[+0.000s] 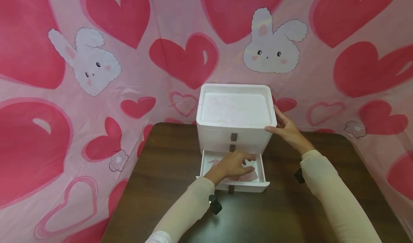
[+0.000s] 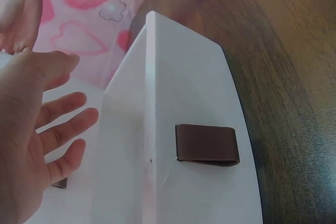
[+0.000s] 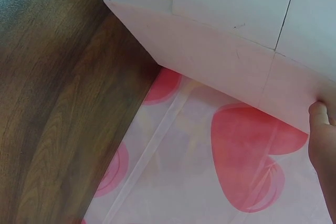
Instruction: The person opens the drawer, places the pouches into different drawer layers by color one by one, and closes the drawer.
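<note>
A white drawer unit [image 1: 237,139] stands at the back of the table with its bottom drawer [image 1: 265,176] pulled out. Over that drawer hovers my left hand [image 1: 230,166], fingers loosely bent with nothing between them. Pale pink items [image 1: 250,177] lie inside, partly hidden by this hand. The left wrist view shows the drawer's front panel [image 2: 194,82] with a brown pull tab [image 2: 207,144]. My right hand [image 1: 287,130] rests against the unit's upper right side, thumb at the top front corner and fingers lying along the side wall.
The unit's top is a shallow tray with a raised rim [image 1: 237,125]. Brown tabs [image 1: 233,137] mark the upper drawers, which are pushed in. A dark wooden table [image 1: 161,200] lies below, and a pink cloth with hearts and rabbits [image 1: 180,13] hangs right behind it.
</note>
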`<state>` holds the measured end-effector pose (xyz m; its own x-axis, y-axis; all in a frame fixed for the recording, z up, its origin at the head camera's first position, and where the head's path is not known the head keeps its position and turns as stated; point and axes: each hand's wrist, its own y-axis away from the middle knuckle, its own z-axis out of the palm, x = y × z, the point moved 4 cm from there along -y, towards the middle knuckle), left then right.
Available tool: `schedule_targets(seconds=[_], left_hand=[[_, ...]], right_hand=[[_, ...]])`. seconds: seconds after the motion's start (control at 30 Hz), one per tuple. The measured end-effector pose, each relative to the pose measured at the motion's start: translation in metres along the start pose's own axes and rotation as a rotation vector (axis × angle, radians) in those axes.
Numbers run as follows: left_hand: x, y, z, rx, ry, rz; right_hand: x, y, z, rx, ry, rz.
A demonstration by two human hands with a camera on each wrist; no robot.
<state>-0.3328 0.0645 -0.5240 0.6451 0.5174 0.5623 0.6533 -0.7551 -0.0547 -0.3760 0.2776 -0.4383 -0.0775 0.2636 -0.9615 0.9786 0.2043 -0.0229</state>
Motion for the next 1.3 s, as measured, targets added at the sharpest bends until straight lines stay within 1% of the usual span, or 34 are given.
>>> schedule_targets(seconds=[0.2, 0.33, 0.6, 0.73, 0.87, 1.0, 1.13, 1.2, 1.3], left_hand=[[0.003, 0.006, 0.001, 0.019, -0.045, 0.042], [0.004, 0.009, 0.002, 0.029, -0.079, 0.048], [0.006, 0.016, 0.001, 0.022, -0.140, 0.065], [0.004, 0.023, 0.003, 0.013, -0.117, 0.035], [0.003, 0.032, 0.008, -0.002, -0.086, 0.013], [0.008, 0.041, 0.013, 0.005, -0.088, 0.047], [0.015, 0.053, 0.015, 0.043, -0.079, 0.087], [0.017, 0.060, 0.016, 0.066, -0.048, 0.101], [0.017, 0.071, 0.019, 0.097, 0.034, 0.107]], right_hand=[[0.001, -0.001, 0.001, -0.002, 0.006, 0.002], [0.003, -0.001, 0.002, -0.004, 0.003, -0.001], [0.004, -0.002, 0.002, -0.008, -0.001, -0.001], [0.004, -0.002, 0.002, -0.003, -0.007, -0.001], [0.006, -0.002, 0.001, 0.006, -0.024, -0.003], [0.006, -0.003, -0.001, 0.009, -0.040, -0.012], [0.004, -0.004, 0.000, 0.005, -0.060, -0.027], [0.003, -0.004, 0.000, 0.002, -0.079, -0.036], [0.002, -0.004, 0.000, -0.009, -0.099, -0.031]])
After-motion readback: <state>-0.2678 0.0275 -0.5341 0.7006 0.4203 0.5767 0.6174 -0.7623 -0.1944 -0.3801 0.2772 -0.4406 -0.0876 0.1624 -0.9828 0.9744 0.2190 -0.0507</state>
